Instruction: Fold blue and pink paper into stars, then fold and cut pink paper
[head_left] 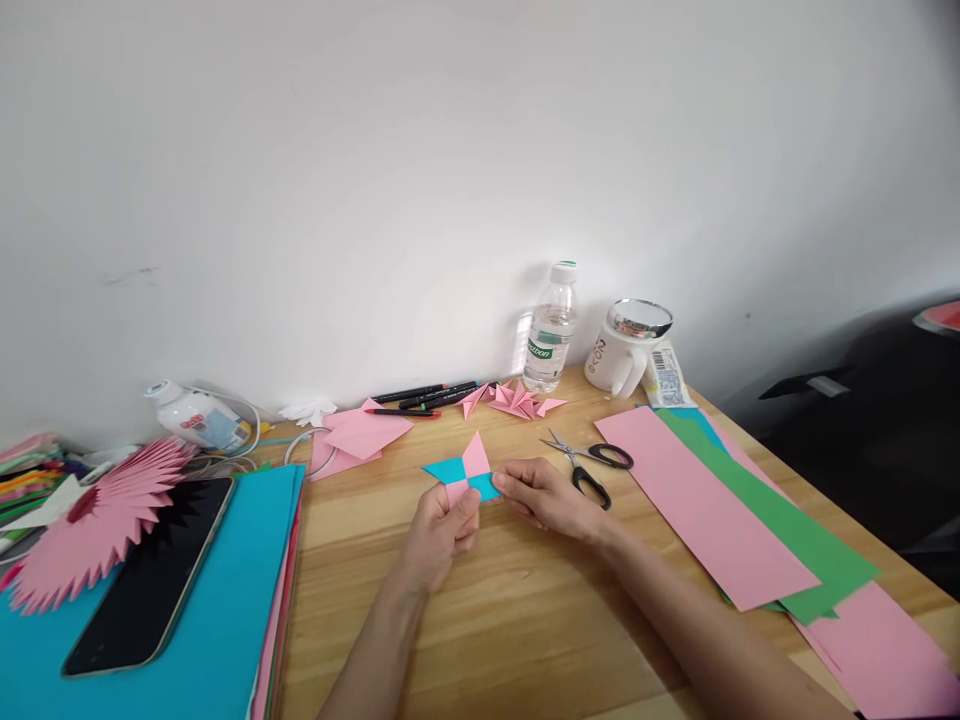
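A small pink and blue folded paper star (466, 470) is held just above the wooden table (487, 620), near its middle. My left hand (442, 530) pinches the star's lower left part, fingers curled closed. From the right, my right hand (544, 497) grips the star's right point between thumb and fingers. Both hands are closed on the same piece.
Scissors (589, 467) lie just right of my hands. Long pink (705, 510) and green paper sheets (795, 530) lie at the right. At the left, a phone (154, 580) and a pink paper fan (97, 520) rest on blue sheets (225, 620). A water bottle (551, 330), mug (626, 345), markers (427, 395) and pink folded pieces (514, 400) line the wall.
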